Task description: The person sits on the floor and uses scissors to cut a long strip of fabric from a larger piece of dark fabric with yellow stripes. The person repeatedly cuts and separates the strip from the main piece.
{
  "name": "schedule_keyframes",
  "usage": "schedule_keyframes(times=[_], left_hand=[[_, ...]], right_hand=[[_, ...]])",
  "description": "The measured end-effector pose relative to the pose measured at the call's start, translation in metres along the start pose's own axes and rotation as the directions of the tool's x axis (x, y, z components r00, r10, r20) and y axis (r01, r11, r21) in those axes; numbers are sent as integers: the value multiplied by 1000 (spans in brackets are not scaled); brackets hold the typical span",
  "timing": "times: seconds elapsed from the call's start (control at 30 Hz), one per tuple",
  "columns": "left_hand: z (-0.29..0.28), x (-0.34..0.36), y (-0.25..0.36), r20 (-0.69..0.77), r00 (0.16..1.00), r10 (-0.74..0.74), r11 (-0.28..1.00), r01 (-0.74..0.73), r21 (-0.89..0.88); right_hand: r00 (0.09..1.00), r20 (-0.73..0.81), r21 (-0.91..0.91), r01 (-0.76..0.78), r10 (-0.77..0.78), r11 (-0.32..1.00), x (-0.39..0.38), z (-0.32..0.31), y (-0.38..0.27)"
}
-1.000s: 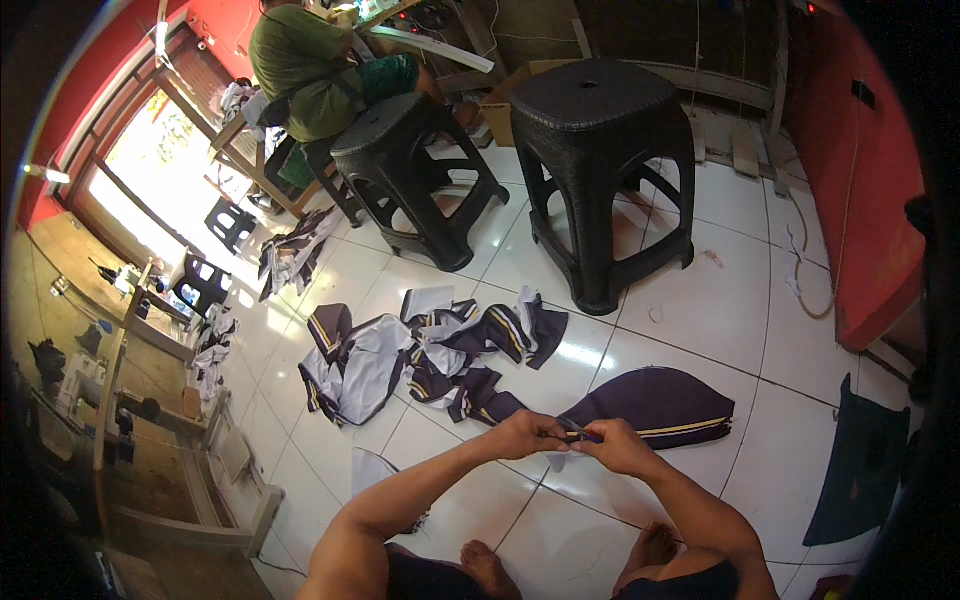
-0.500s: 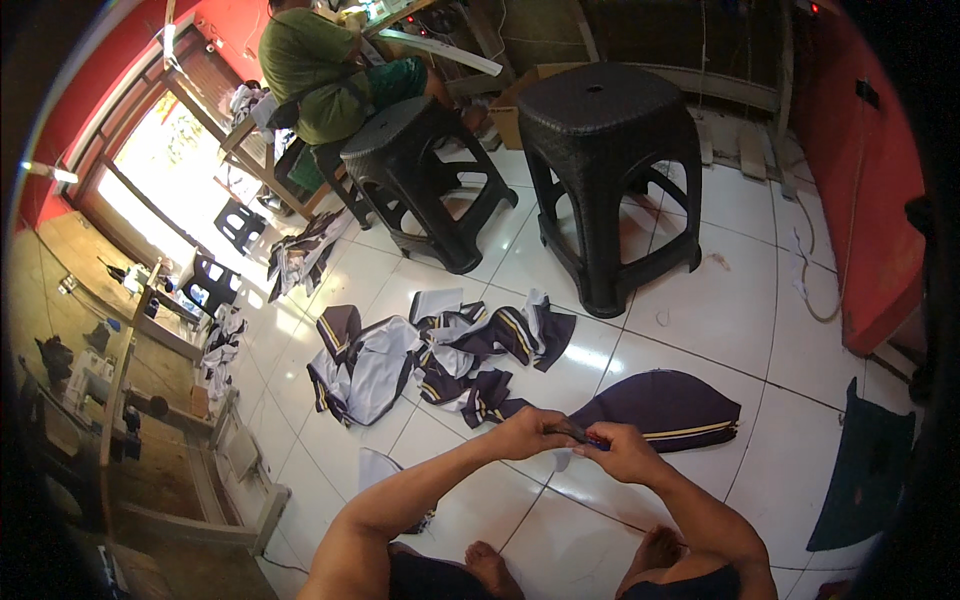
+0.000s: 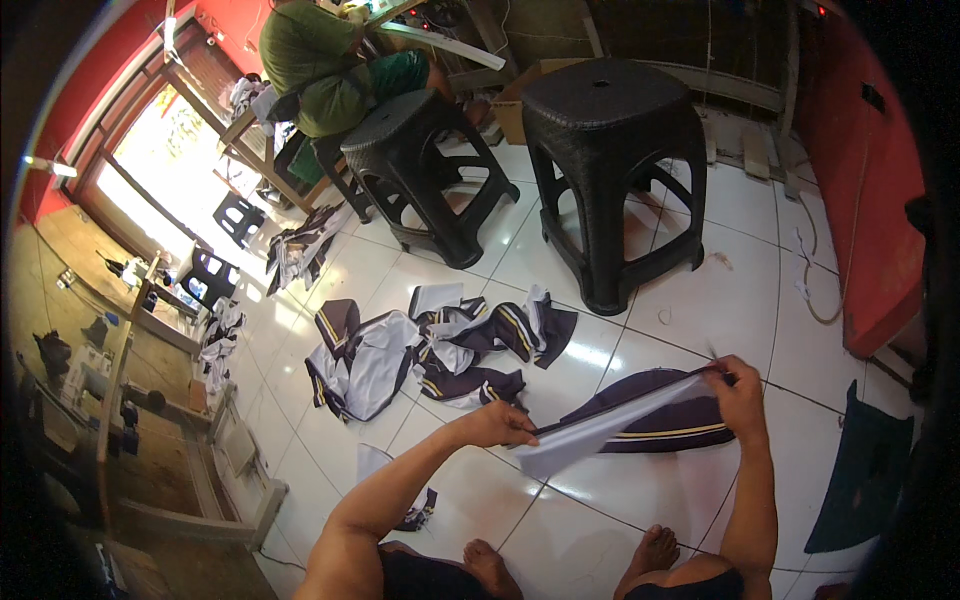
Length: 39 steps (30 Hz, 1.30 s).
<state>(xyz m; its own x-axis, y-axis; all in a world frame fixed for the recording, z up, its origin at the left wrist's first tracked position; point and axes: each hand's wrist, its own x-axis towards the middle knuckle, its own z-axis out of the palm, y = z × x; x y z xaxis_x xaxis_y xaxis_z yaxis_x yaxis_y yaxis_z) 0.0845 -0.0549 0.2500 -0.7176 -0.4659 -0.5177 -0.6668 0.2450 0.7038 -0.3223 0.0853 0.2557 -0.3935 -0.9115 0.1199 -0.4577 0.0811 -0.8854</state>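
A pale grey-white fabric piece with a dark edge (image 3: 590, 432) is stretched taut between my hands, slightly blurred. My left hand (image 3: 500, 425) pinches its left end at the dark edge. Closed on the other end, higher and to the right, is my right hand (image 3: 738, 398). A thin pointed thing pokes up from the right fingers; its kind is too small to make out. Beneath the cloth, a dark purple fabric panel with yellow and white stripes (image 3: 680, 440) lies on the tiles, partly covered by the held piece.
A heap of white and dark striped fabric pieces (image 3: 375, 365) lies ahead on the tiled floor. Two black plastic stools (image 3: 610, 110) stand beyond it. A seated person in green (image 3: 315, 70) is at the far left. A dark green cloth (image 3: 862, 470) lies at right.
My hands were together over the dark panel. The right has moved out to the right and up, the left slightly left, and the pale fabric is now spread between them.
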Motion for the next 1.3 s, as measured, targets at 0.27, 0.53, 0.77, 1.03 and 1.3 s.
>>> schedule_keyframes(times=[0.27,0.53,0.77,1.03,1.3], left_hand=[[1,10,-50,-24,996,85,996,-84,38],[-2,34,-54,-432,867,250,967,-242,73],[37,54,-67,-220,975,14,999,-6,35],[89,88,-112,0,1000,5,995,-5,95],[86,87,-94,168,975,-149,981,167,-98]], right_hand=[[917,-208,142,-316,341,938,16,-43,47],[889,-128,648,-260,439,716,17,-44,92],[898,-184,-66,-417,400,906,-27,-31,155],[888,-178,-660,-427,423,618,-62,8,164],[988,3,-556,-124,152,822,-54,74,78]])
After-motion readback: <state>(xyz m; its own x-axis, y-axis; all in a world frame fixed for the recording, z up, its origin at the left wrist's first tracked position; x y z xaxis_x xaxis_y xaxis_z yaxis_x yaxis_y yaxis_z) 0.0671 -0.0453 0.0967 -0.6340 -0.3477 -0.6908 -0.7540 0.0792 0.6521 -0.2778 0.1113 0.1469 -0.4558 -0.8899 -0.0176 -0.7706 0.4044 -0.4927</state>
